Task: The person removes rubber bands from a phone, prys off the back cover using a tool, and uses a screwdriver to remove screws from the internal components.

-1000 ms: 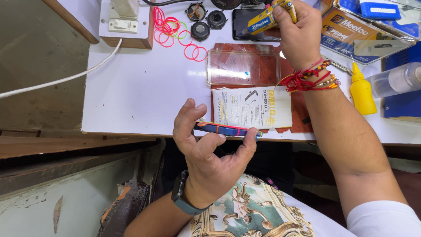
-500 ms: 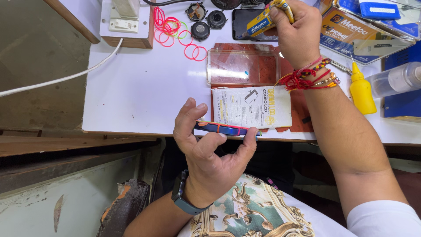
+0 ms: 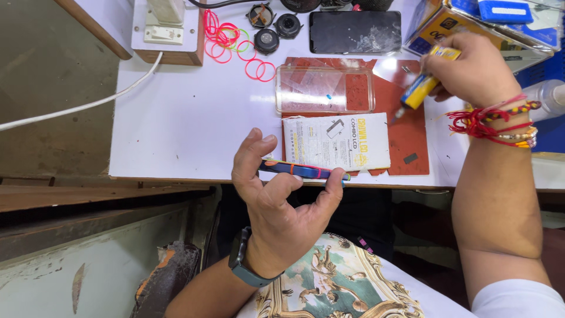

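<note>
Fingers of our left hand (image 3: 279,200) pinch a slim phone (image 3: 304,171) edge-on, thumb at one end and fingertips at the other, so that it hangs level just over the near lip of the white table (image 3: 194,126). That grip looks just as it did a second ago; the phone sits at the same spot above the edge.

Our right hand (image 3: 471,73) is closed around a small yellow and blue glue tube (image 3: 422,88), nozzle pointing down and to the left. This is where the change lies: a moment back the hand was up at the far side of the table, over the dark phone screen (image 3: 356,30); now we have drawn it back and to the right, and the nozzle hovers just above the red work mat (image 3: 412,132), apart from the phone in our left hand. We judge that the tube has been fetched and is being brought toward the work, though it has not yet met the phone.

Around the hands, a white printed packet (image 3: 335,141) lies on the mat just beyond the held phone, with a clear phone case (image 3: 323,89) behind it. Pink rubber bands (image 3: 235,47) are scattered near a wooden switch box (image 3: 168,32), whose white cable (image 3: 76,109) trails off to the left. A yellow carton (image 3: 441,23) stands behind our right hand.
</note>
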